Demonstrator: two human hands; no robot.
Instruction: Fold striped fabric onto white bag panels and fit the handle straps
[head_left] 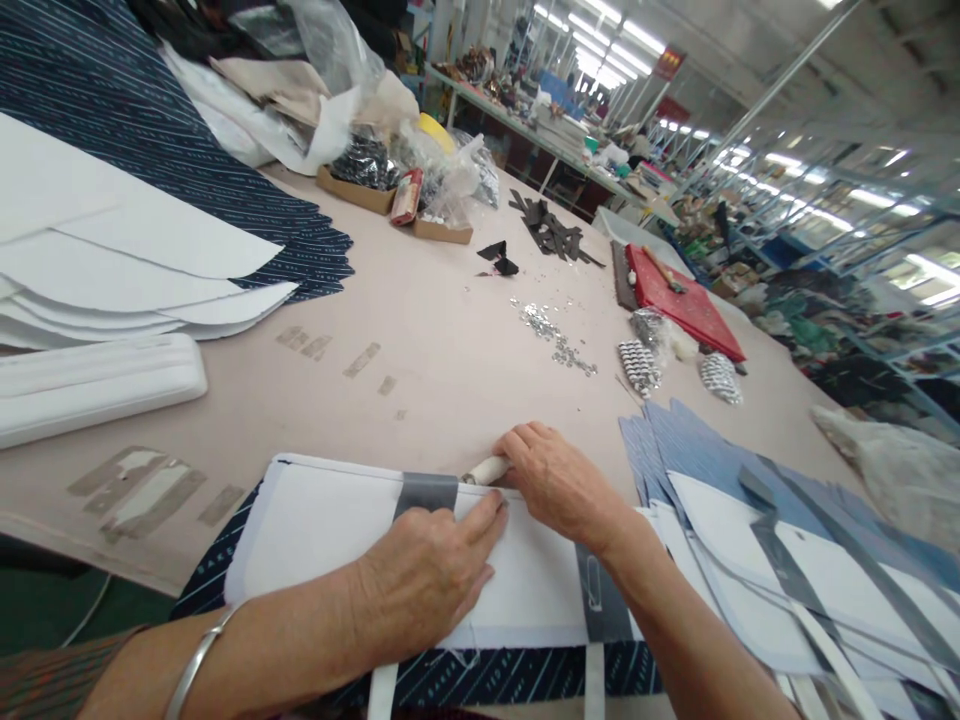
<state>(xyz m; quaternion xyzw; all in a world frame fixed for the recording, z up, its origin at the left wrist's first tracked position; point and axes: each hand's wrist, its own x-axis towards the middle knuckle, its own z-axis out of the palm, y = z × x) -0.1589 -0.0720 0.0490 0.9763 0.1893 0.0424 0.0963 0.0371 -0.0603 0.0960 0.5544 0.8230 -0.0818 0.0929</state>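
A white fabric panel (322, 520) with a dark striped backing lies at the table's near edge, crossed by a grey strap (424, 492). My left hand (424, 570) lies flat on the panel, fingers stretched toward the strap. My right hand (559, 480) is closed round a pale wooden-handled tool (486, 470) held at the panel's upper edge, right beside the strap. A second grey strap (600, 600) crosses the panel under my right wrist.
A stack of blue and white panels with grey straps (787, 560) lies at right. White cut pieces (112, 260) over dark striped cloth and a white foam tray (90, 385) are at left. Loose metal bits (555, 340), a red board (686, 305) and boxes (375, 190) sit further back.
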